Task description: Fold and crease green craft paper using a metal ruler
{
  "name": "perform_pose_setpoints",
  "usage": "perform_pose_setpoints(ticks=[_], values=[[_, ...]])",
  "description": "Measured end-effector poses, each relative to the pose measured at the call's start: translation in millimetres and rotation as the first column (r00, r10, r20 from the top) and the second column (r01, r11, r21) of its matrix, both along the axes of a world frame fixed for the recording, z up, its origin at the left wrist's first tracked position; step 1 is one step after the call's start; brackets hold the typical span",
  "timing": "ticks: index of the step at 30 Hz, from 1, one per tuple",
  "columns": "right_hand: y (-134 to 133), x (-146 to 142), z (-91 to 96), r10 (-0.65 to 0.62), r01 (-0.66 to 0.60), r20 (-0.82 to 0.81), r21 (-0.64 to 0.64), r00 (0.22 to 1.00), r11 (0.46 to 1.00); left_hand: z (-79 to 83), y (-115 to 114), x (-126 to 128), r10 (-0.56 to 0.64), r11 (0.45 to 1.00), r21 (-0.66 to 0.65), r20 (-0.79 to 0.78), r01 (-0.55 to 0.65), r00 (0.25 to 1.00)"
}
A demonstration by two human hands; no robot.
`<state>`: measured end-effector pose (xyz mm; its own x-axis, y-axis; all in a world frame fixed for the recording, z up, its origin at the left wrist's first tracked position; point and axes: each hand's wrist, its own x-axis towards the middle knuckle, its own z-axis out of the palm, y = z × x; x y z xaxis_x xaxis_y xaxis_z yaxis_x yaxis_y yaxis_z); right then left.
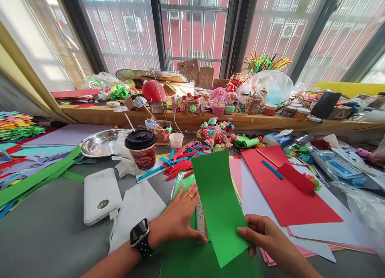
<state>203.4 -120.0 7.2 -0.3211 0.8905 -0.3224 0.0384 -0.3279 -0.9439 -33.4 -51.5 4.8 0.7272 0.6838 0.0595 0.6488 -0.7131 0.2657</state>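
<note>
My right hand (pixel 261 234) pinches the lower right edge of a green sheet of paper (pixel 221 201), which it holds raised at a tilt. My left hand (pixel 177 214), with a smartwatch on its wrist, lies spread with fingers apart. Its thumb reaches across the near end of a patterned ruler (pixel 201 222). Part of the ruler is hidden behind the raised paper. Under both lies a green surface (pixel 183 262); whether it is a mat or more paper I cannot tell.
Left stand a white power bank (pixel 100 195), a lidded coffee cup (pixel 140 149) and a metal dish (pixel 98 143). Red and blue paper strips (pixel 183 161) lie beyond my left hand. At right, a red sheet (pixel 288 193) covers white sheets. Crafts crowd the windowsill (pixel 192 118).
</note>
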Motion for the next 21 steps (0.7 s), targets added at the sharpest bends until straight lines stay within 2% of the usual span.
perform_pose_setpoints(ticks=[3, 6, 8, 11, 13, 14, 15, 16, 18, 19, 20, 21], values=[[0, 4, -5.0, -0.033, 0.033, 0.012, 0.029, 0.999, 0.999, 5.4, 6, -13, 0.045, 0.993, -0.106, -0.126, -0.059, 0.991], [0, 6, -9.9, -0.041, 0.039, 0.03, 0.054, 0.999, 0.998, 9.9, 11, -26, 0.123, 0.985, -0.1, -0.143, -0.138, 0.982], [0, 4, -13.6, -0.04, 0.038, 0.036, 0.069, 0.999, 0.997, 13.2, 13, -29, 0.162, 0.982, -0.082, -0.093, -0.169, 0.982], [1, 0, -17.7, -0.047, 0.044, 0.032, 0.098, 0.998, 0.994, 19.8, 8, -25, 0.216, 0.974, -0.092, 0.075, -0.208, 0.974], [3, -4, -17.5, -0.045, 0.042, 0.018, 0.112, 0.999, 0.993, 24.6, 2, -18, 0.271, 0.954, -0.185, 0.184, -0.237, 0.945], [6, -5, -16.1, -0.041, 0.039, 0.011, 0.115, 0.999, 0.993, 26.6, -1, -13, 0.305, 0.93, -0.276, 0.211, -0.243, 0.929], [9, -6, -14.0, -0.035, 0.034, 0.004, 0.119, 0.999, 0.992, 28.2, -5, -9, 0.338, 0.888, -0.398, 0.22, -0.232, 0.915], [12, -6, -11.1, -0.031, 0.03, 0.001, 0.126, 1.0, 0.992, 29.1, -7, -5, 0.366, 0.819, -0.536, 0.216, -0.203, 0.905], [20, -7, -4.5, -0.027, 0.026, 0.001, 0.159, 1.0, 0.987, 29.3, -11, 0, 0.413, 0.629, -0.77, 0.21, -0.111, 0.886], [24, -8, -1.6, -0.021, 0.02, 0.004, 0.182, 1.0, 0.983, 28.7, -11, 2, 0.439, 0.546, -0.836, 0.22, -0.064, 0.871], [28, -10, 0.5, -0.007, 0.004, 0.012, 0.202, 1.0, 0.979, 27.7, -11, 3, 0.468, 0.492, -0.87, 0.234, -0.031, 0.852], [32, -12, 1.6, 0.012, -0.017, 0.024, 0.217, 1.0, 0.976, 26.7, -10, 2, 0.498, 0.469, -0.883, 0.247, -0.019, 0.831]])
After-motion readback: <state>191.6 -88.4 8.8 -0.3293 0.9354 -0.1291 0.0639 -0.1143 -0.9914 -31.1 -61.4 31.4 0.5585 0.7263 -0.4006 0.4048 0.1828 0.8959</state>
